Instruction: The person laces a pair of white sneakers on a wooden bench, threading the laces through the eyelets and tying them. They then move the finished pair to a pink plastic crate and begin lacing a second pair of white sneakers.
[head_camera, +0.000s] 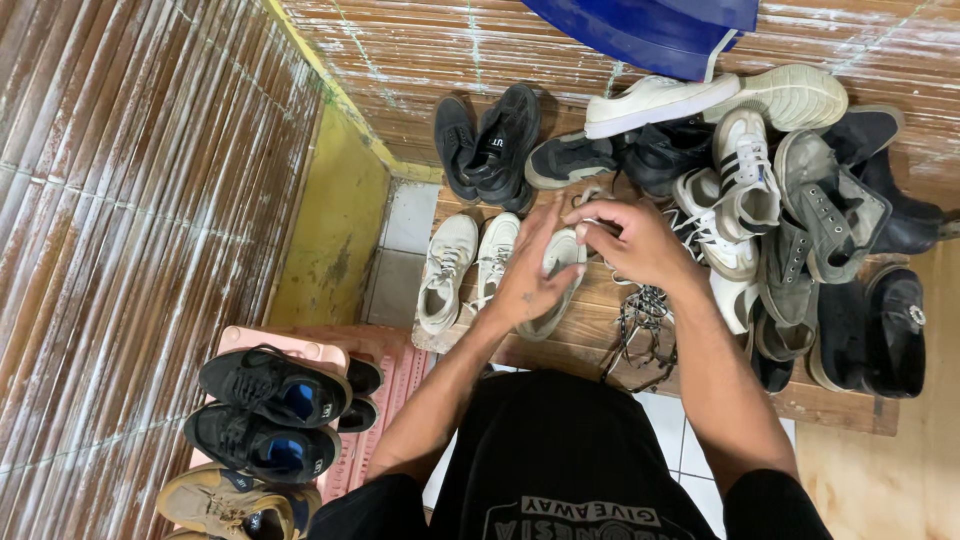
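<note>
View from above, looking down past a black shirt at two bare forearms that reach up toward the centre of the frame. Both hands meet over one white lace-up sneaker (562, 262) that lies on a low wooden plank platform (850, 408). The shoe's long axis runs almost straight up and down the picture, tilted slightly to the right at its upper end. The left hand (527, 272) lies flat along the shoe's left side, fingers pointing up the frame, pressing on it rather than closing round it. The right hand (628, 240) sits just to the right, at the shoe's upper end, its grip pinched on what looks like a white lace (the pinch itself is too small to make out clearly). Both hands touch the shoe; the left covers more of it.

Just left of it stand two more white sneakers (465, 275), side by side and parallel to it. A loose black-and-white patterned lace (640, 325) trails below the right wrist. A jumbled heap of dark and white shoes (800, 220) fills the upper right. Three dark and tan shoes (265, 430) sit on a pink rack at the lower left.
</note>
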